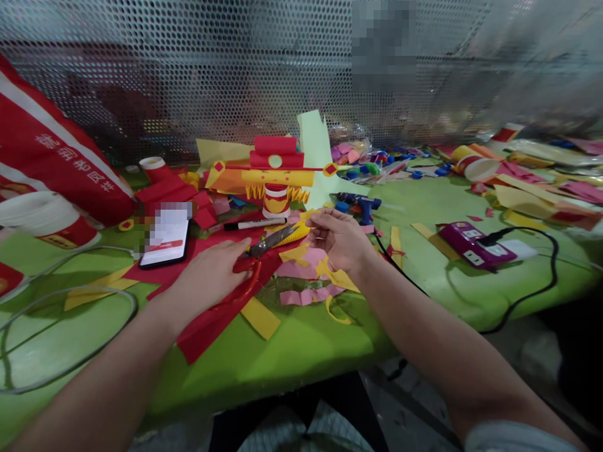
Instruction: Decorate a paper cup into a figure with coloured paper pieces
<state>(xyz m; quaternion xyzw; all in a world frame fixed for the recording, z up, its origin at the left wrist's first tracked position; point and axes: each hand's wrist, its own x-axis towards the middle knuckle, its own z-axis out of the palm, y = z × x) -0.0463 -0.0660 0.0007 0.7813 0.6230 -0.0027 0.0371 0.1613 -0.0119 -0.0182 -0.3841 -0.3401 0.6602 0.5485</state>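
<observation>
Yellow pleated paper (300, 231) is pinched in the right hand's (335, 237) grip; at the paper's eight o'clock, the left hand's (217, 263) grip clasps red-handled metal scissors (274, 239) I only partly see.

A pale striped top (325, 428) and dark legwear (351, 408) are worn; 2 forearms (424, 320) are bared, 1 pale sleeve (518, 436) shown.

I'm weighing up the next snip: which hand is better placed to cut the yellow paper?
Probably the left hand: it holds the red-handled scissors, which point rightward along the yellow paper. The right hand pinches that paper's far end, so it seems better suited to steadying it.
</observation>
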